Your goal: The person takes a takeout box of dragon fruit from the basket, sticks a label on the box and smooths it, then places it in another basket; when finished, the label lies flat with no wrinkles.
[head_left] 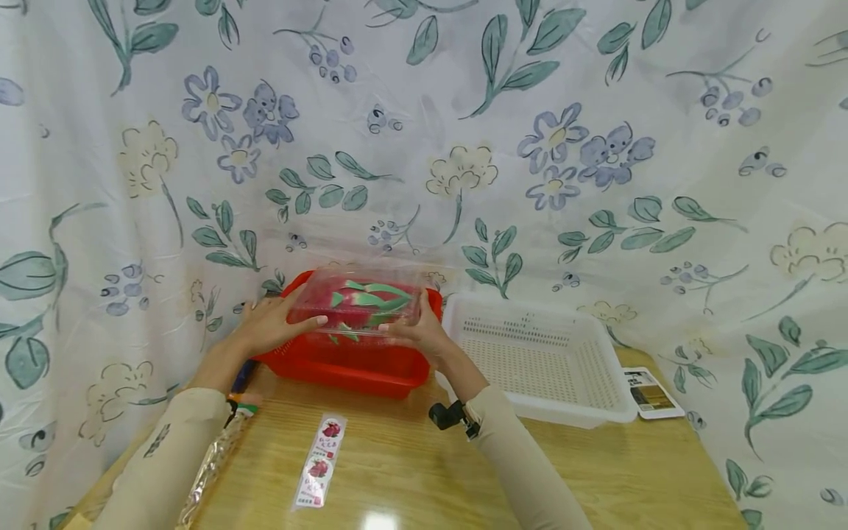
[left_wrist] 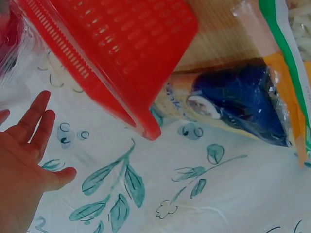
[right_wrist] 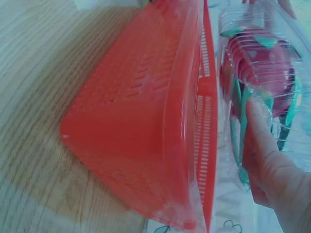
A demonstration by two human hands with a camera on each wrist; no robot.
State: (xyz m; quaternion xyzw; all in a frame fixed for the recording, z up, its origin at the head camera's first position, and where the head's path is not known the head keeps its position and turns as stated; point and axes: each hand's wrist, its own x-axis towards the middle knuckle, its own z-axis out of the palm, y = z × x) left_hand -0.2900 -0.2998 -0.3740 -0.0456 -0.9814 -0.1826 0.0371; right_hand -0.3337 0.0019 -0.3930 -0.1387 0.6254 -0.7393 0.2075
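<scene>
A clear plastic clamshell box (head_left: 358, 305) with a pink and green dragon fruit inside sits over the red slotted basket (head_left: 344, 368) at the back of the wooden table. My left hand (head_left: 274, 324) lies against the box's left end, thumb on its lid. In the left wrist view, that left hand (left_wrist: 24, 155) has straight, spread fingers beside the red basket (left_wrist: 112, 53). My right hand (head_left: 417, 331) grips the box's right end. The right wrist view shows the right hand's thumb (right_wrist: 267, 160) pressed on the clear box (right_wrist: 262, 63), just above the basket's rim (right_wrist: 206, 121).
A white slotted basket (head_left: 596, 412) stands to the right of the red one, with a small card (head_left: 652, 394) beyond it. A sticker strip (head_left: 320, 460) lies on the table in front. A plastic bag (head_left: 215, 460) and a blue object (left_wrist: 243, 97) lie at the left. Flowered cloth hangs all round.
</scene>
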